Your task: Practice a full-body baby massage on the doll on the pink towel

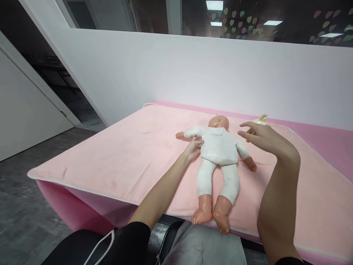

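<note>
A baby doll with a white cloth body lies on its back on the pink blanket. Its head is at the far side and its feet reach the near edge. My left hand rests against the doll's side, just under its outstretched arm, with the fingers extended onto the cloth. Raised above the doll's other arm is my right hand, its fingers apart and nothing in them. Behind that hand lies a pale yellow crumpled item, partly hidden, whose kind I cannot make out.
A white wall with a window above it rises behind the table. Deeper pink cloth shows at the right and hangs over the front left. A white door stands at the left, and a black chair or bag is low in front.
</note>
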The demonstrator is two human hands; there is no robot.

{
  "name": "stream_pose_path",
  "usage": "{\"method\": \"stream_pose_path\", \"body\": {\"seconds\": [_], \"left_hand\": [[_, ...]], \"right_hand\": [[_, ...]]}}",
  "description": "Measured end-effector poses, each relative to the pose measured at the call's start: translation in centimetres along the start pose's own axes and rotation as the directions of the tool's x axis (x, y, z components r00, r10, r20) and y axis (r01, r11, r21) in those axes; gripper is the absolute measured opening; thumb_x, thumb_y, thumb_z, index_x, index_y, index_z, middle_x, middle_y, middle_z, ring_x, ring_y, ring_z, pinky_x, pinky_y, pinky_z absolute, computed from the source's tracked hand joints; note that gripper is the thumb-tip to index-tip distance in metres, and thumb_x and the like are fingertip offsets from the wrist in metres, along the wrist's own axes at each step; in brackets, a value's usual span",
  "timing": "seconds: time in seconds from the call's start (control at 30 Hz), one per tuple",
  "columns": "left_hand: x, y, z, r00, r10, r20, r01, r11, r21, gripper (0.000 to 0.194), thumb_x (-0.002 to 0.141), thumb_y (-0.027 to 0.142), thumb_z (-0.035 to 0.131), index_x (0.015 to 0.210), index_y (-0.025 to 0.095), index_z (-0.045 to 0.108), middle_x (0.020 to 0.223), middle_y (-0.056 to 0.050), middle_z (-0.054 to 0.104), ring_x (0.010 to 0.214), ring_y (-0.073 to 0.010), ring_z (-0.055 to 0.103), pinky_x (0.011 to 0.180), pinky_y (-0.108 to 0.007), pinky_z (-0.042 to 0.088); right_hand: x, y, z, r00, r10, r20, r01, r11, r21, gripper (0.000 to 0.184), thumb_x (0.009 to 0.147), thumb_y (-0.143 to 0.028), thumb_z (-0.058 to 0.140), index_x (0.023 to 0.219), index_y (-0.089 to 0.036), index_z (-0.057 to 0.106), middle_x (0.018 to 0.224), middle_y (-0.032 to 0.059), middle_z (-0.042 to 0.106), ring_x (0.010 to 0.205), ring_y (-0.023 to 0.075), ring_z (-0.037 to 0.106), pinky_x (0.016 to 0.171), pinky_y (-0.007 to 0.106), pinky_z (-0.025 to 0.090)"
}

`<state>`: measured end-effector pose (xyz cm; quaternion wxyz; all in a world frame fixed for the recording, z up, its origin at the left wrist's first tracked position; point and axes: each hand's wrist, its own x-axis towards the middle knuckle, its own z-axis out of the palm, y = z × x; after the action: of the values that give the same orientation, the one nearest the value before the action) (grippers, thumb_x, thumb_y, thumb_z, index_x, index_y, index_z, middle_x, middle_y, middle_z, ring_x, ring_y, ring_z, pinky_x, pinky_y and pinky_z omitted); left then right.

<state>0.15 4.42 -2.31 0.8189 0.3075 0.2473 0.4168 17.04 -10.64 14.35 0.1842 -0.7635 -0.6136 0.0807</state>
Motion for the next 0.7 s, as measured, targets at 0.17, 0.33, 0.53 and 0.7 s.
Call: {"method": "stream_pose_path", "body": {"seconds": [0.17, 0.33, 0.53, 0.7], "left_hand": [[-0.4, -0.5, 0.7, 0.986, 0.129, 0.106, -0.141, 0.982, 0.125, 0.091, 0.061, -0.001, 0.061, 0.135, 0.036, 0.021, 0.116, -0.004, 0.058, 0.089, -0.0164, 0.062, 0.077, -0.03, 0.049], [-0.3, -0.8, 1.0, 0.977, 0.179, 0.118, -0.2, 0.958, 0.207, 0.084, 0.06, 0.001, 0.062, 0.131, 0.034, 0.032, 0.133, -0.006, 0.046, 0.11, -0.0214, 0.054, 0.085, -0.034, 0.048], [0.0, -1.6, 0.8, 0.922, 0.265, 0.281, -0.344, 0.894, 0.285, 0.079, 0.062, 0.006, 0.066, 0.13, 0.031, 0.036, 0.141, -0.005, 0.037, 0.125, -0.0233, 0.041, 0.098, -0.037, 0.04], [-0.5, -1.4, 1.3, 0.864, 0.362, 0.35, -0.49, 0.765, 0.417, 0.069, 0.064, 0.012, 0.065, 0.128, 0.024, 0.044, 0.138, -0.007, 0.042, 0.123, -0.0257, 0.041, 0.101, -0.036, 0.035]], "right_hand": [[1.7, -1.8, 2.6, 0.988, -0.153, 0.037, 0.154, 0.988, -0.023, 0.04, 0.085, -0.04, 0.043, 0.119, -0.019, 0.05, 0.108, 0.0089, 0.06, 0.095, 0.0229, 0.057, 0.076, 0.031, 0.044], [4.6, -3.9, 9.1, 0.99, -0.138, 0.028, 0.139, 0.989, -0.053, 0.052, 0.08, -0.028, 0.049, 0.13, -0.015, 0.037, 0.126, 0.0137, 0.047, 0.111, 0.0257, 0.048, 0.09, 0.036, 0.04], [6.9, -4.7, 13.7, 1.0, -0.007, -0.02, 0.006, 0.999, -0.048, 0.058, 0.08, -0.021, 0.044, 0.135, -0.016, 0.027, 0.133, 0.0183, 0.038, 0.122, 0.0302, 0.034, 0.096, 0.053, 0.032], [7.7, -4.0, 13.9, 0.995, 0.029, -0.091, -0.032, 0.999, -0.026, 0.06, 0.076, -0.022, 0.046, 0.133, -0.014, 0.028, 0.136, 0.0168, 0.034, 0.127, 0.0333, 0.024, 0.096, 0.064, 0.026]]}}
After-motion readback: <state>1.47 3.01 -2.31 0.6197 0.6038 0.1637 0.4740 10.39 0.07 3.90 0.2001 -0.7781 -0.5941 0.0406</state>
